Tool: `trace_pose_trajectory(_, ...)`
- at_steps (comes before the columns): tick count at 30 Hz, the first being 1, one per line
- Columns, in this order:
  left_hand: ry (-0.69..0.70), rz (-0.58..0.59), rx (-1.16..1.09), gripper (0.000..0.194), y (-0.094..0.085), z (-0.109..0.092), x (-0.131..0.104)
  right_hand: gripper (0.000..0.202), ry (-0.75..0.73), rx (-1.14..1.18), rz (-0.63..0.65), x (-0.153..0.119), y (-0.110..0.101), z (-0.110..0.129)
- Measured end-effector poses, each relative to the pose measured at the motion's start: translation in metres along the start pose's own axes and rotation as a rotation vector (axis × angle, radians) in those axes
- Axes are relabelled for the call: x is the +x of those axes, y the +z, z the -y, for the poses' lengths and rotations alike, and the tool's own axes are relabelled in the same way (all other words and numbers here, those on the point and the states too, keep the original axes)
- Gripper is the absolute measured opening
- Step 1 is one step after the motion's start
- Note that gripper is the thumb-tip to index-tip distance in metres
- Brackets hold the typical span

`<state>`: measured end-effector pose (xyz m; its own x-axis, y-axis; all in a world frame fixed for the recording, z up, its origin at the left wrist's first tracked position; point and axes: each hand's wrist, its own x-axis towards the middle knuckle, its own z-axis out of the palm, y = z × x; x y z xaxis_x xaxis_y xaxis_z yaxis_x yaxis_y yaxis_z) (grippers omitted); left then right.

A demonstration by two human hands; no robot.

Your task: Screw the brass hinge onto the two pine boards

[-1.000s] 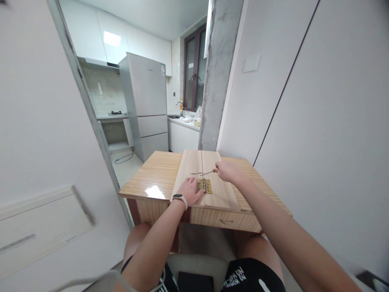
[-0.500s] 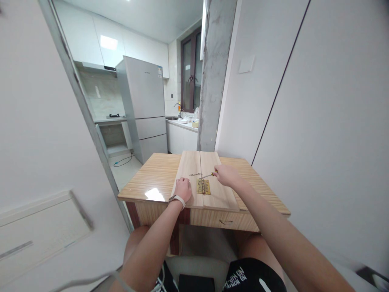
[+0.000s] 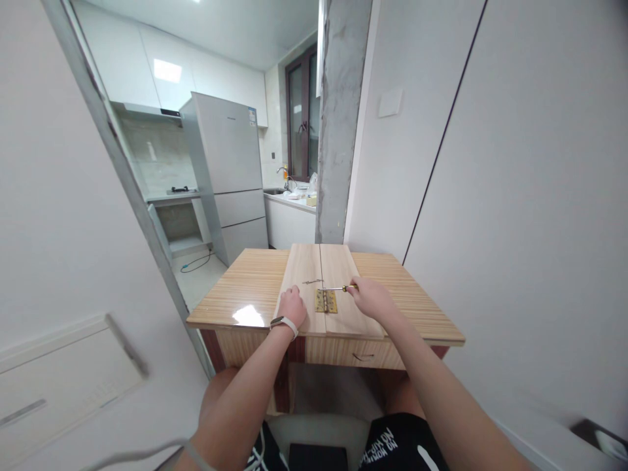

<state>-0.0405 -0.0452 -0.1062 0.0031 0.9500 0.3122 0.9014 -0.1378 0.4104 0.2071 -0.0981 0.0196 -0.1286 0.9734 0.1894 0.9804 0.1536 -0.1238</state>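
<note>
Two pale boards [image 3: 300,265] lie side by side on a wooden table [image 3: 235,288]. A brass hinge [image 3: 326,301] lies flat across the seam between them. Several small dark screws [image 3: 313,282] are on the left board, beyond the hinge. My left hand [image 3: 293,307], with a white-banded watch on the wrist, rests on the left board, its fingers bent close together; anything under them is hidden. My right hand [image 3: 369,294] grips the handle of a screwdriver [image 3: 336,288], whose shaft points left, its tip at the far edge of the hinge.
The table has a drawer with a handle [image 3: 364,357] at its front, above my legs. Behind the table stand a grey pillar [image 3: 338,131] and a fridge [image 3: 235,150]. White walls rise on both sides.
My right hand has moved slightly down and to the right, and the screwdriver now lies nearly level instead of slanting. The whole view has shifted a little. My left hand stays on the board.
</note>
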Motion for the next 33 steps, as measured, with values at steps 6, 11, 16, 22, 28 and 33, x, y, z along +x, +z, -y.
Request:
trace_pose_trajectory(6,-0.022,0.019,-0.060,0.027,-0.006,0.001,0.000,0.024,0.110,0.140,-0.039,-0.029,0.028,-0.006)
trace_pose_trajectory(11,-0.088,0.094,-0.001,0.023,-0.014,0.000,0.010,0.025,0.131,0.280,-0.141,-0.051,0.048,-0.014)
trace_pose_trajectory(16,-0.135,0.205,0.070,0.017,-0.021,-0.001,0.015,0.026,0.145,0.349,-0.201,-0.070,0.068,-0.013)
trace_pose_trajectory(22,-0.143,0.166,-0.029,0.010,-0.023,0.003,0.011,0.027,0.177,0.408,-0.271,-0.089,0.087,-0.003)
trace_pose_trajectory(28,-0.250,0.080,-0.732,0.012,-0.019,0.008,0.018,0.032,0.180,0.490,-0.299,-0.104,0.099,0.010)
trace_pose_trajectory(33,-0.320,0.086,-1.117,0.027,-0.012,-0.003,0.019,0.037,0.110,0.562,-0.346,-0.111,0.105,0.029)
